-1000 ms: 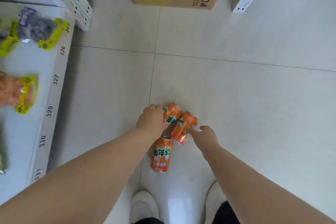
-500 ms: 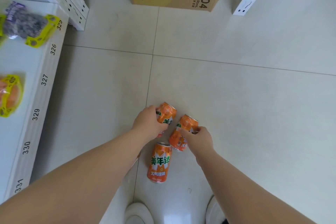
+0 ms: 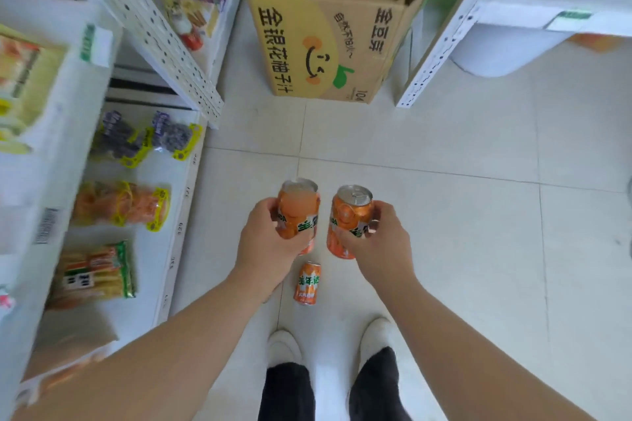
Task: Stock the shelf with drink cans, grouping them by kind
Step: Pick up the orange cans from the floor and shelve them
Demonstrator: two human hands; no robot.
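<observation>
Orange soda cans fill both of a stocker's hands above a pale tiled floor. The left hand is wrapped round one can and the right hand clamps a second can. Both cans are held near upright, tops tipped away from the wearer, close together but not touching. A third can lies on its side on the tiles, below and between the two hands and just ahead of the white shoes. Its long axis runs roughly away from the person, top end farther off. It sits a little nearer the left hand, though neither hand has a free finger for it. The count is three cans, all of the same orange kind: two in hand, one on the floor. A white shelf to the left carries snack packs and no cans that can be seen. A second white shelf rises at the right, and a printed cardboard box stands between them. The held pair probably has to be shelved before the floor can is picked up.
</observation>
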